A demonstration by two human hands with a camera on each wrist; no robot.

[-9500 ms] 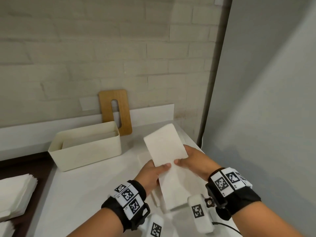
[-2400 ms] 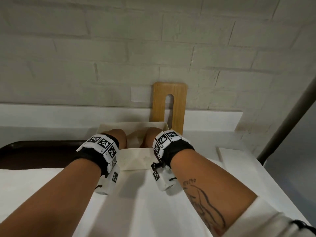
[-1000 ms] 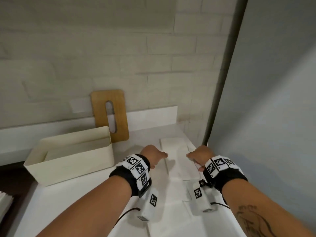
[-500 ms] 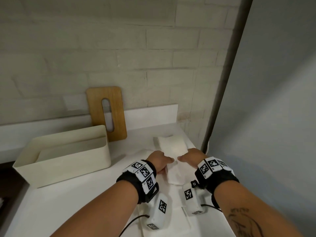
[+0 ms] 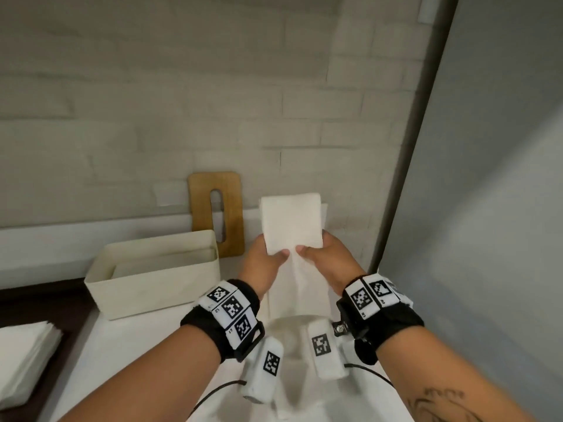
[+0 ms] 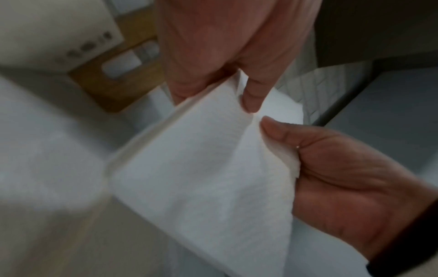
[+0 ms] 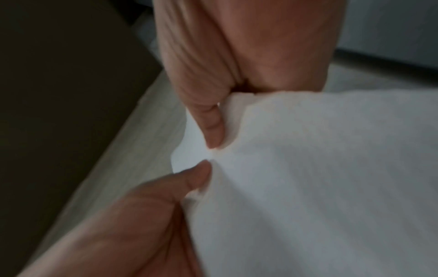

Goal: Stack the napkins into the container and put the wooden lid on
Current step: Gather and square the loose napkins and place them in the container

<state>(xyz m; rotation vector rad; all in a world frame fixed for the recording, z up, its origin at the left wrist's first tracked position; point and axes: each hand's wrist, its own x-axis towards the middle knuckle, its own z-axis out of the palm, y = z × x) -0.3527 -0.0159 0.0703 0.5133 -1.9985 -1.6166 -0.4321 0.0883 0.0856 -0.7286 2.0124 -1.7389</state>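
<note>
Both hands hold a folded white napkin (image 5: 291, 226) in the air above the counter, right of the container. My left hand (image 5: 265, 257) pinches its left edge, thumb on top; my right hand (image 5: 326, 257) pinches the right edge. The wrist views show the same napkin (image 6: 201, 168) (image 7: 320, 168) gripped by both thumbs. The cream container (image 5: 152, 281) stands open at the left with napkins lying flat inside. The wooden lid (image 5: 217, 214), with a slot, leans upright against the wall behind the container.
More white napkins (image 5: 301, 300) lie on the white counter (image 5: 137, 360) under my hands. A stack of napkins (image 5: 24, 357) sits on the dark surface at far left. A grey panel (image 5: 487, 239) closes the right side; the brick wall is behind.
Half a second ago both hands were down on the napkin pile on the counter. Now they have lifted one napkin up and hold it between them.
</note>
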